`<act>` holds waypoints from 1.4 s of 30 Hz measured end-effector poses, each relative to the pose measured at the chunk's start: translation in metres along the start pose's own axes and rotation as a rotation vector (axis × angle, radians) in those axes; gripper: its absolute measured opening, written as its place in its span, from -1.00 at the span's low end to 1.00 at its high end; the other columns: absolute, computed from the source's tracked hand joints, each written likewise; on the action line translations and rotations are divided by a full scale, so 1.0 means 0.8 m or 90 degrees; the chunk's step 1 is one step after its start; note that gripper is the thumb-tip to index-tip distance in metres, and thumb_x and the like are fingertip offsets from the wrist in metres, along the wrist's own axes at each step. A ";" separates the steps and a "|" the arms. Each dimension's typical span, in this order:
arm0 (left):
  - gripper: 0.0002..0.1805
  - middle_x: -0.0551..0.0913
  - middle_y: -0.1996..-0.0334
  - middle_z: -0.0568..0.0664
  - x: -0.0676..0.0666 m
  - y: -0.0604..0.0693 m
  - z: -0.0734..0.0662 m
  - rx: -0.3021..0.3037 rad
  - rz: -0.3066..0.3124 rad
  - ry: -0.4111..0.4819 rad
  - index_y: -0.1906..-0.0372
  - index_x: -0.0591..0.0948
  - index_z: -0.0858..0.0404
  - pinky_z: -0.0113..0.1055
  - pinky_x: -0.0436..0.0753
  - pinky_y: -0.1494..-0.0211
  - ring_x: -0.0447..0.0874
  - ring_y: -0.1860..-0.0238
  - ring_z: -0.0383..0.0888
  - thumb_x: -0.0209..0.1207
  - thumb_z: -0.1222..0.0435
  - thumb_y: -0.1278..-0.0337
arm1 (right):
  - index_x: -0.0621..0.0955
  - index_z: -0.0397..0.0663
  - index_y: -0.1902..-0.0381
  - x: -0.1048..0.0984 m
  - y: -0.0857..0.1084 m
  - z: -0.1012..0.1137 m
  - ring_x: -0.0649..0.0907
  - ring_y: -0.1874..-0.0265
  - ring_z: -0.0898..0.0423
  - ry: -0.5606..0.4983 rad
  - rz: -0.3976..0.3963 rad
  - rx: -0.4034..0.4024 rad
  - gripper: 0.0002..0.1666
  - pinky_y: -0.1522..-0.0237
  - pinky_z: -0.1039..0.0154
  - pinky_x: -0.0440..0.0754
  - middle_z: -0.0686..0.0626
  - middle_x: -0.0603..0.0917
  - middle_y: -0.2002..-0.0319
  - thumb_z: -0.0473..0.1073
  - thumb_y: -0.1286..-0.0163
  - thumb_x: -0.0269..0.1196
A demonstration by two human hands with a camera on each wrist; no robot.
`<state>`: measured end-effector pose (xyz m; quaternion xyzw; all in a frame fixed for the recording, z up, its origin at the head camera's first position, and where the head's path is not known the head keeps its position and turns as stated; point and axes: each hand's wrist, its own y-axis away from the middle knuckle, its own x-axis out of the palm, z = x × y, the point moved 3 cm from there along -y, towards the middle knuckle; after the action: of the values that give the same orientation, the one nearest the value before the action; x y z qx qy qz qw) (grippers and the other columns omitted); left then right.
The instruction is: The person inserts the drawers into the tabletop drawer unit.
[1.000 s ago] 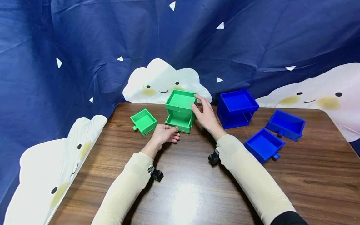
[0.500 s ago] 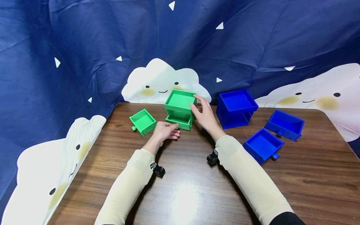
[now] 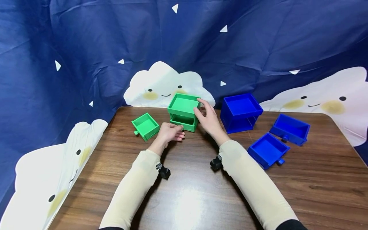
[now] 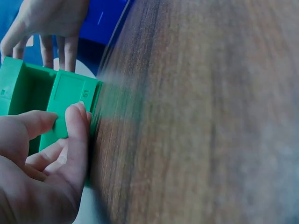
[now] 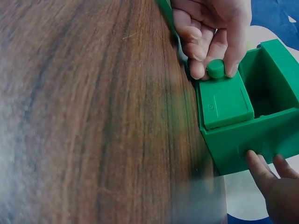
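A green cabinet (image 3: 184,103) stands at the back of the table with a drawer (image 3: 188,127) in its lower slot; the upper slot is bare. My left hand (image 3: 169,132) pinches that drawer's round knob (image 5: 216,68) between thumb and finger, as the right wrist view shows. My right hand (image 3: 211,119) holds the cabinet's right side, fingertips near the top rim. In the left wrist view the drawer front (image 4: 70,93) lies nearly level with the cabinet. A second green drawer (image 3: 146,125) rests on the table left of the cabinet, its knob facing front-left.
Right of my right hand stands a blue cabinet (image 3: 242,110) with open slots. Two blue drawers lie beyond it, one behind (image 3: 291,127) and one in front (image 3: 268,149). A blue cloth (image 3: 115,28) with white clouds hangs behind the wooden table (image 3: 189,179).
The lower green drawer has slid back into the cabinet, and my left hand has moved along with it. My right hand has stayed on the cabinet's side.
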<state>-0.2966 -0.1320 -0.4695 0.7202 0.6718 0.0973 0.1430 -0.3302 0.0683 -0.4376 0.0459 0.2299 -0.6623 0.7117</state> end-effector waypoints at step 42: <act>-0.61 0.81 0.13 0.44 -0.040 0.063 -0.003 0.123 0.081 -0.124 -0.22 0.59 0.62 -0.26 0.84 0.18 0.85 0.34 -0.13 0.17 0.36 -0.57 | 0.37 0.08 -0.64 -0.002 0.000 0.002 0.65 -0.14 -0.24 0.001 0.005 -0.007 -0.33 -0.27 -0.13 0.63 -0.35 0.49 -0.29 0.03 -0.68 0.17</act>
<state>-0.2522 -0.1668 -0.4483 0.7777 0.6141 -0.0293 0.1314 -0.3296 0.0691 -0.4357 0.0438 0.2340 -0.6582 0.7142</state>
